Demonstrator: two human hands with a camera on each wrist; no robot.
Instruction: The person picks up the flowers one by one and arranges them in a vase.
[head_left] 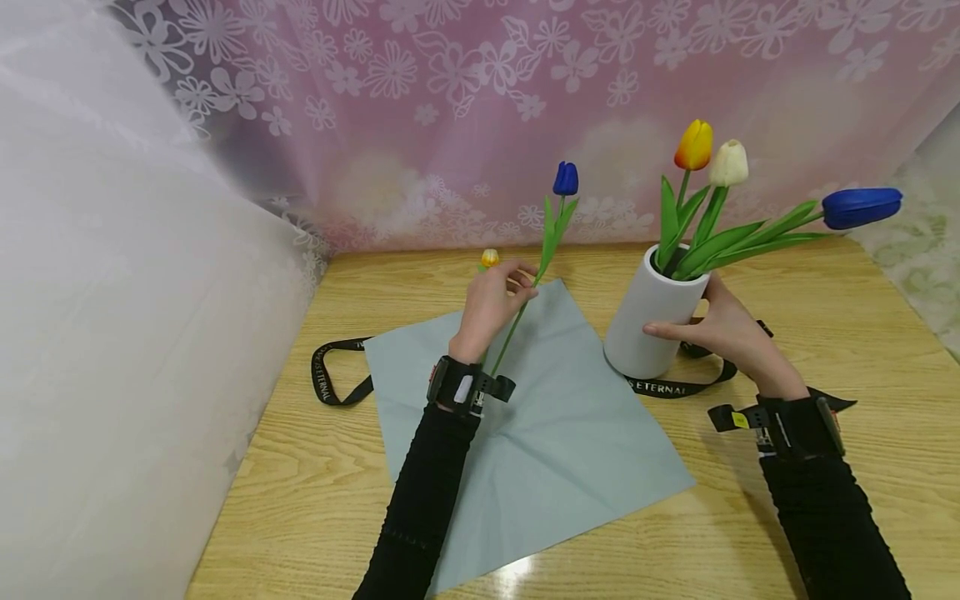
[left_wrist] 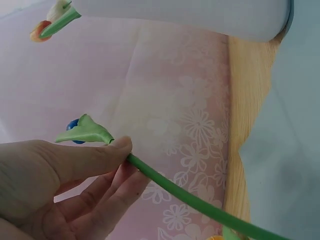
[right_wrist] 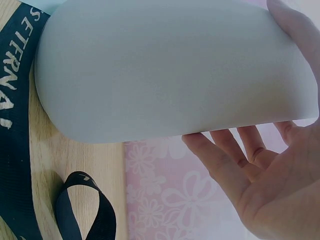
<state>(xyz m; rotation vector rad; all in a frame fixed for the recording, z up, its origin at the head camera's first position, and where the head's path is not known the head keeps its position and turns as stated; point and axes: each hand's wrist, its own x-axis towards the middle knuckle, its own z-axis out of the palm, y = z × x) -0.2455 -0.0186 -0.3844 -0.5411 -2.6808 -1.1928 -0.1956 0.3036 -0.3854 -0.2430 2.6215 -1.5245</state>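
My left hand [head_left: 491, 307] pinches the green stem of a blue tulip [head_left: 566, 179] between thumb and fingers. The flower stands up above the hand, and its stem slants down over a grey-blue wrapping sheet [head_left: 570, 450]. Behind that hand, a yellow-orange tulip [head_left: 490, 257] is mostly hidden. My right hand [head_left: 727, 329] grips a white vase [head_left: 645, 325] from its right side, thumb across the front; the left wrist view shows part of the same vase. A yellow-red tulip [head_left: 693, 146], a white tulip [head_left: 729, 163] and another blue tulip [head_left: 861, 208] stick out of it, this last one leaning far right.
Black lettered ribbon [head_left: 675, 388] lies on the wooden table [head_left: 300, 492] by the vase base, and a ribbon loop [head_left: 322, 379] shows left of the sheet. A pink flowered cloth [head_left: 480, 150] hangs behind the table. White covering [head_left: 135, 333] borders the left side.
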